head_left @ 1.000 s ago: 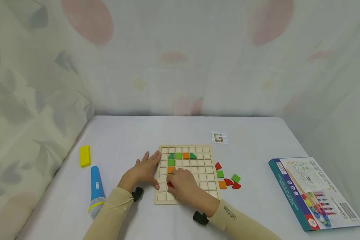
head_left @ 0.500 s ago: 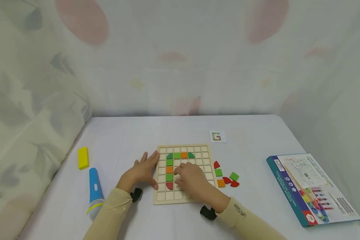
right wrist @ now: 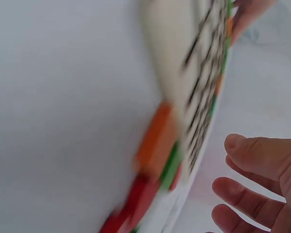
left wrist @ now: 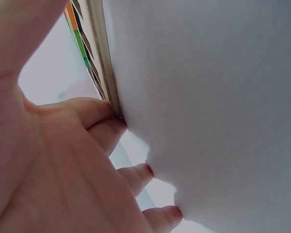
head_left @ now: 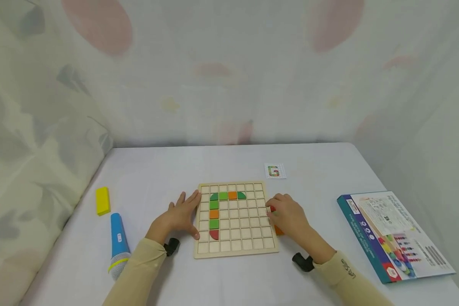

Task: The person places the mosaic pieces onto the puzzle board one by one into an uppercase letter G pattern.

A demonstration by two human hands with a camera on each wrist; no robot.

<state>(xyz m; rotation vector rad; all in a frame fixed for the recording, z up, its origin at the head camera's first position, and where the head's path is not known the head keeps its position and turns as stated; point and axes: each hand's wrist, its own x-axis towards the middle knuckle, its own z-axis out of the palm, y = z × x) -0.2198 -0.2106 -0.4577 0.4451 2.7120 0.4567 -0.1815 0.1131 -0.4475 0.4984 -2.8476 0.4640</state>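
Note:
A wooden grid board lies mid-table, its top row and left column partly filled with flat tiles. Among these are dark green quarter-round tiles, an orange square tile, a green square tile and a red quarter-round tile. With fingers spread, my left hand touches the board's left edge. My right hand is over the loose tiles beside the right edge, mostly hiding them. The right wrist view shows its fingers apart, holding nothing, near a loose orange tile, a green one and red ones.
A small card printed with a coloured G lies behind the board. At the left are a yellow block and a blue toy microphone. A flat printed box rests at the right.
My right hand has left the lower left of the board and moved right to the loose tiles. The red quarter-round tile it covered now shows in its cell. My left hand stays put.

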